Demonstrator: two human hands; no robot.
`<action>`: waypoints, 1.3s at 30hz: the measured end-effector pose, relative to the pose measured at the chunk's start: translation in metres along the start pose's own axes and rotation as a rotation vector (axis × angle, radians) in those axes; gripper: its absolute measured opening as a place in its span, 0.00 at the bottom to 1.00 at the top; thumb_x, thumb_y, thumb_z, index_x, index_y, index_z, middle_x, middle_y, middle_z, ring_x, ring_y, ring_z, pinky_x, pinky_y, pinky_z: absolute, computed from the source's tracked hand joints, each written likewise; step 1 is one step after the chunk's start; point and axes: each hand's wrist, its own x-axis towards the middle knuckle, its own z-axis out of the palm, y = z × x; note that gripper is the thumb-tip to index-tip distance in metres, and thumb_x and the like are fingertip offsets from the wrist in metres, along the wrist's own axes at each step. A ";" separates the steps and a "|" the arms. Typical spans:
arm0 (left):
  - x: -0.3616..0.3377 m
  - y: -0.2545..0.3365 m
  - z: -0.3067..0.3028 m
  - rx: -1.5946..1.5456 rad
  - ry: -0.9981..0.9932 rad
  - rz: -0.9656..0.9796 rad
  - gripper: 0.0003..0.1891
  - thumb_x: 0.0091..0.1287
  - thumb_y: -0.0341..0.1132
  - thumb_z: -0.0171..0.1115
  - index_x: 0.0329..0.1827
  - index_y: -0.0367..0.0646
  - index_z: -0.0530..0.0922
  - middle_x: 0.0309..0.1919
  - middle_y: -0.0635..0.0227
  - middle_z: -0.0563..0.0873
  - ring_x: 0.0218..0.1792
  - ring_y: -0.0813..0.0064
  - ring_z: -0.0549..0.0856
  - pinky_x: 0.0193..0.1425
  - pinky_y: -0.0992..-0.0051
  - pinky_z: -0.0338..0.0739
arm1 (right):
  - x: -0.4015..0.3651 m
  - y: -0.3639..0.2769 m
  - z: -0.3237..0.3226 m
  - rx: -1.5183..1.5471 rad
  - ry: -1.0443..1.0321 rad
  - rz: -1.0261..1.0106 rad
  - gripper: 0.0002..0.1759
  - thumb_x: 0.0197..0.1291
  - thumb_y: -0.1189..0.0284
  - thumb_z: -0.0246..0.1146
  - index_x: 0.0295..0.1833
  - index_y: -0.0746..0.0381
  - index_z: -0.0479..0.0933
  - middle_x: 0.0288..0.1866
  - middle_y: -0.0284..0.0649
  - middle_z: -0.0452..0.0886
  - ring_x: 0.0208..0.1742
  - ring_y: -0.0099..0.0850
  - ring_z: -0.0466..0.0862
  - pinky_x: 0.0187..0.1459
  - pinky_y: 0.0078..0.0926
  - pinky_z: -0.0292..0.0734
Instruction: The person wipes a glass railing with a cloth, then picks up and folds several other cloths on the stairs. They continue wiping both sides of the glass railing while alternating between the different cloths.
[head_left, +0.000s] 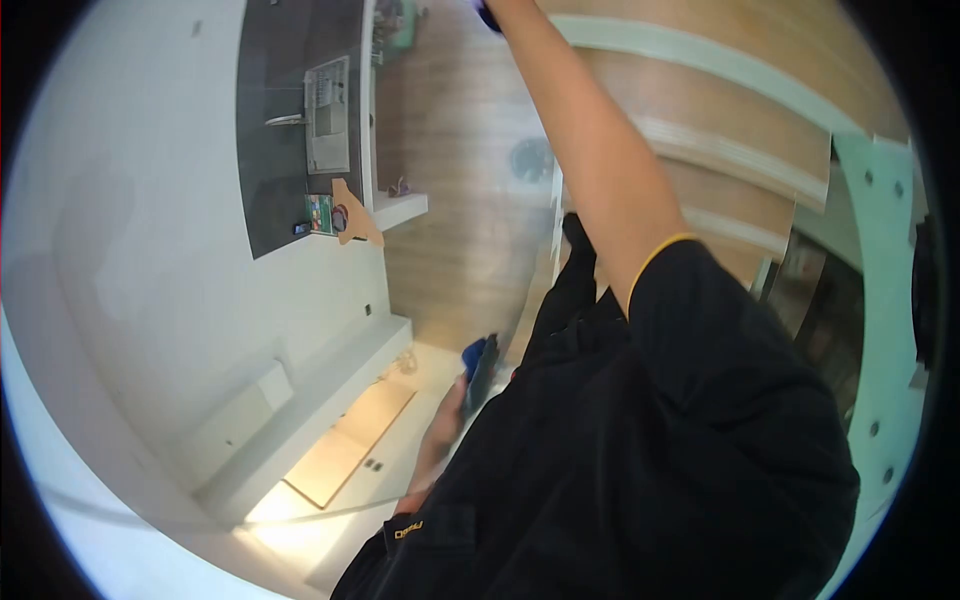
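My left hand (455, 402) is closed around a dark, elongated thing (482, 374) with a blue part beside it, low and close to my black shirt. Blur keeps me from telling its exact kind. Stretched toward the top edge is my right arm (592, 140), with a dark blue band (487, 15) at the wrist. The right hand itself lies beyond the frame, so its fingers and anything in them are hidden.
Wooden stair treads (690, 110) with a pale green metal side beam (885, 280) rise on my right. At the left is a dark counter (275, 150) with a sink (328, 115) and small items. Wooden floor (450, 260) lies between. A white wall (150, 230) curves along the left.
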 end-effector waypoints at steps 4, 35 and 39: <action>-0.061 0.005 -0.011 0.355 0.175 0.144 0.32 0.76 0.56 0.45 0.68 0.37 0.69 0.55 0.65 0.80 0.54 0.73 0.78 0.62 0.72 0.70 | -0.102 0.040 -0.005 0.790 -0.015 0.298 0.26 0.75 0.58 0.49 0.71 0.59 0.64 0.66 0.37 0.74 0.64 0.29 0.73 0.62 0.27 0.68; -0.112 -0.362 0.287 -0.077 1.265 0.135 0.21 0.50 0.28 0.61 0.50 0.46 0.81 0.40 0.51 0.86 0.46 0.49 0.84 0.51 0.56 0.77 | -0.310 -0.310 -0.009 -0.027 -0.606 -2.081 0.15 0.73 0.68 0.51 0.51 0.60 0.82 0.49 0.37 0.86 0.47 0.40 0.84 0.52 0.40 0.74; -0.118 -0.413 0.310 -0.274 1.317 0.030 0.21 0.51 0.28 0.61 0.51 0.45 0.81 0.41 0.50 0.86 0.46 0.48 0.83 0.50 0.56 0.77 | -0.381 -0.313 -0.038 -0.623 -1.111 -2.075 0.16 0.72 0.60 0.52 0.40 0.55 0.82 0.34 0.38 0.86 0.34 0.39 0.85 0.35 0.35 0.77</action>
